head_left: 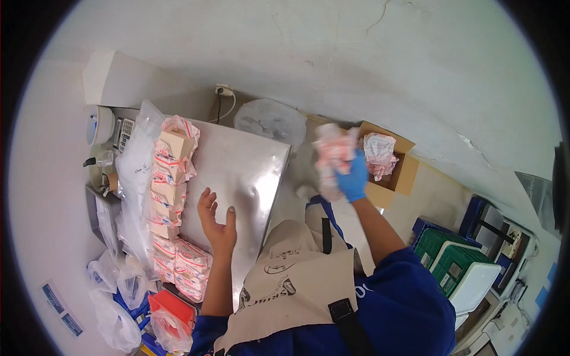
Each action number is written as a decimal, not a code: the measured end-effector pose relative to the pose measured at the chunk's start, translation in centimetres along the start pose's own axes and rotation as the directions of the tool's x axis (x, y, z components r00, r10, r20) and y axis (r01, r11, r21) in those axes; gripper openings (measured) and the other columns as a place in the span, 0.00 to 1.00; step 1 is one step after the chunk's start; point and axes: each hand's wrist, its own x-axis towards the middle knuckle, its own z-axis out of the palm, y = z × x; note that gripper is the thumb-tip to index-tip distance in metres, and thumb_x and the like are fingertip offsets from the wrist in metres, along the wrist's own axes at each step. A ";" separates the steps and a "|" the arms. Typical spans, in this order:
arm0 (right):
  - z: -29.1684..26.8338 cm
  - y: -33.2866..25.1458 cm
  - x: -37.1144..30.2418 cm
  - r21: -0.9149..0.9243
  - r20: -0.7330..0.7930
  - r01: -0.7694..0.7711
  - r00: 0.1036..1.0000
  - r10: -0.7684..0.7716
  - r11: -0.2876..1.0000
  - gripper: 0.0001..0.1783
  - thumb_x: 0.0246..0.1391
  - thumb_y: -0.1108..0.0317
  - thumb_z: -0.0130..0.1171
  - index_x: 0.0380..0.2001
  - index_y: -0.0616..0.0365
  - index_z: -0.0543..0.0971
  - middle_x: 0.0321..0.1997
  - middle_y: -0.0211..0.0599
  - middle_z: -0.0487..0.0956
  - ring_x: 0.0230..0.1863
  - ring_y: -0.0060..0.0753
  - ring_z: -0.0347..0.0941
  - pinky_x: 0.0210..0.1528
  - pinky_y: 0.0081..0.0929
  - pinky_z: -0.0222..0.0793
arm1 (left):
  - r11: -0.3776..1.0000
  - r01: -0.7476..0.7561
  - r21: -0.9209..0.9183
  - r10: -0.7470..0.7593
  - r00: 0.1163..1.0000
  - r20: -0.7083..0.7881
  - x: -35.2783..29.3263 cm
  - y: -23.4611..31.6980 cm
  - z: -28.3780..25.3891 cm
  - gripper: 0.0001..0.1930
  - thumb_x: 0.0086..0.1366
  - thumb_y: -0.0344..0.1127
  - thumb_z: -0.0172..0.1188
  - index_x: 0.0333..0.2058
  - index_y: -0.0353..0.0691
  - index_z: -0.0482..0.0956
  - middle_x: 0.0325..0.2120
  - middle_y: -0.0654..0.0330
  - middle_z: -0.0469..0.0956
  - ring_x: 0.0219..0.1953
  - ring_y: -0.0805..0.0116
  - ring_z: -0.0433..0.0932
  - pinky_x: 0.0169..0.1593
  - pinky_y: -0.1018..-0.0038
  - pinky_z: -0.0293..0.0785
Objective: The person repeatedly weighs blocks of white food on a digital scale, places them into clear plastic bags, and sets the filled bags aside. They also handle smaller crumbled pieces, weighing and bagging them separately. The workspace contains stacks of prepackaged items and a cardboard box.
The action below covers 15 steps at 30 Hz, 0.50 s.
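My right hand (354, 176), in a blue glove, grips a crumpled red-and-white printed wrapper (333, 153), blurred by motion. It is beside an open cardboard box (408, 172) that has more crumpled wrappers (380, 153) in it. My left hand (217, 221) is bare and holds nothing, its fingers curved and thumb apart, over the steel table (237, 154). To its left runs a row of tan blocks (169, 204) in opened red-and-white wrappers. Several wrapped packs (191, 264) are stacked at the row's near end.
Clear plastic sheeting (135, 160) lies behind the row, with a calculator (123, 133) and a white tub (100, 124) at the far left. A red bin (172, 310) stands near left. Green crates (454, 264) are at right, and a bag-lined bin (270, 123) is beyond the table.
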 end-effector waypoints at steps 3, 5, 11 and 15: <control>-4.1 8.5 0.1 -0.085 -0.242 -0.164 0.960 0.140 0.983 0.38 0.47 0.46 0.70 0.52 0.63 0.71 0.49 0.52 0.73 0.51 0.52 0.73 0.51 0.45 0.70 | 0.997 0.073 -0.021 -0.073 0.997 -0.015 -0.5 -1.5 -0.4 0.27 0.58 0.22 0.61 0.57 0.38 0.67 0.63 0.50 0.63 0.57 0.58 0.72 0.56 0.64 0.72; -5.0 15.3 -1.6 -0.283 -0.253 -0.213 0.957 0.142 0.935 0.44 0.45 0.52 0.72 0.61 0.60 0.65 0.56 0.55 0.70 0.55 0.55 0.71 0.57 0.45 0.69 | 0.993 0.111 -0.045 -0.110 0.994 0.019 -1.3 -2.1 -0.2 0.27 0.57 0.22 0.61 0.56 0.38 0.68 0.62 0.51 0.64 0.54 0.59 0.74 0.53 0.66 0.73; -5.8 19.6 0.9 -0.353 0.000 -0.474 0.862 0.506 0.807 0.47 0.41 0.58 0.73 0.63 0.65 0.65 0.67 0.58 0.65 0.64 0.56 0.66 0.60 0.44 0.68 | 0.988 0.151 -0.018 -0.150 0.988 0.047 -4.0 -3.2 -0.3 0.27 0.55 0.22 0.60 0.55 0.40 0.70 0.60 0.54 0.68 0.52 0.61 0.76 0.48 0.70 0.75; -2.3 13.6 4.4 -0.040 -0.036 -0.261 0.965 0.259 0.965 0.24 0.47 0.64 0.67 0.48 0.65 0.79 0.49 0.55 0.79 0.57 0.51 0.72 0.57 0.41 0.69 | 0.989 0.147 -0.002 -0.147 0.985 -0.088 -3.7 -4.6 -3.6 0.23 0.56 0.25 0.62 0.52 0.38 0.74 0.49 0.55 0.77 0.50 0.64 0.78 0.50 0.69 0.76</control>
